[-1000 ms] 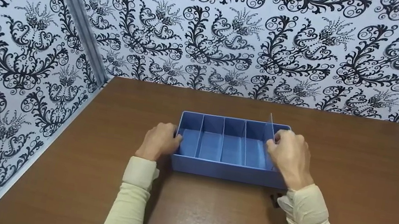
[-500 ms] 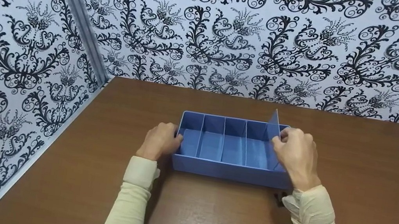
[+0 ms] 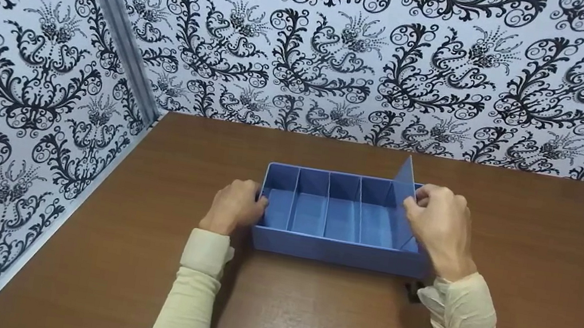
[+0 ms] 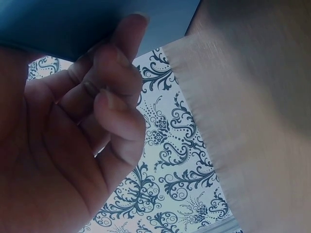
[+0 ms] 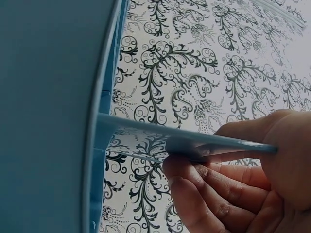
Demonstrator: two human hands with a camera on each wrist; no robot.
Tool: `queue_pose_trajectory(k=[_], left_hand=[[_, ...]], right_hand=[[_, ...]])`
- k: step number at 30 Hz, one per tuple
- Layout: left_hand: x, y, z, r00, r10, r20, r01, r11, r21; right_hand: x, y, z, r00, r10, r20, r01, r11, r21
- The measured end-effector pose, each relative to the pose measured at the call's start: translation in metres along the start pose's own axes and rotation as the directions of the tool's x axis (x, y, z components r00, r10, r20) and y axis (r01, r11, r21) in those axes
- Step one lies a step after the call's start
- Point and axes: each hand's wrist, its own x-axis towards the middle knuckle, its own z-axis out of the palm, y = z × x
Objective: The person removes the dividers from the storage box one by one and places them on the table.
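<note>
Ideally, the raised divider (image 3: 402, 192), pinched by the right hand (image 3: 442, 224) at the right end of the blue tray (image 3: 337, 252), should move straight, untwisted, while the left hand (image 3: 232, 205), gripping the tray's left end, steadies it. The tray sits toward the table's (image 3: 314, 323) far edge; no brand, label or writing is readable.

The long blue box (image 3: 336, 253) sat parallel to the far edge of the worktop (image 3: 304, 316), three partitions (image 3: 327, 204) upright inside! And near its right end, a thin blue divider (image 3: 403, 189) jutted up, tilted!
</note>
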Motion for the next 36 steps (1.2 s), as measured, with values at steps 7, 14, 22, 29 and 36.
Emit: queue_pose_trajectory(k=[7,14,22,29,36], left_hand=[[0.000,0.000,0.000,1.000,0.007,-0.002,-0.007,1.000,0.000],[0.000,0.000,-0.001,1.000,-0.001,0.003,0.001,1.000,-0.004],[0.000,0.000,-0.001,1.000,-0.006,0.009,0.006,1.000,0.003],[0.000,0.000,0.000,1.000,-0.019,0.016,0.019,1.000,-0.014],[0.000,-0.002,0.000,1.000,0.012,-0.009,-0.012,1.000,-0.001]], right_hand=[[0.002,0.004,-0.007,0.999,-0.036,-0.030,0.037,0.998,0.050],[0.005,0.010,-0.018,0.999,-0.031,0.010,0.030,0.996,0.079],[0.007,0.016,-0.028,0.999,0.015,0.047,-0.020,0.996,0.085],[0.009,0.023,-0.036,0.999,0.032,0.035,-0.035,0.996,0.076],[0.011,0.035,-0.043,0.999,0.045,-0.003,-0.044,0.996,0.076]])
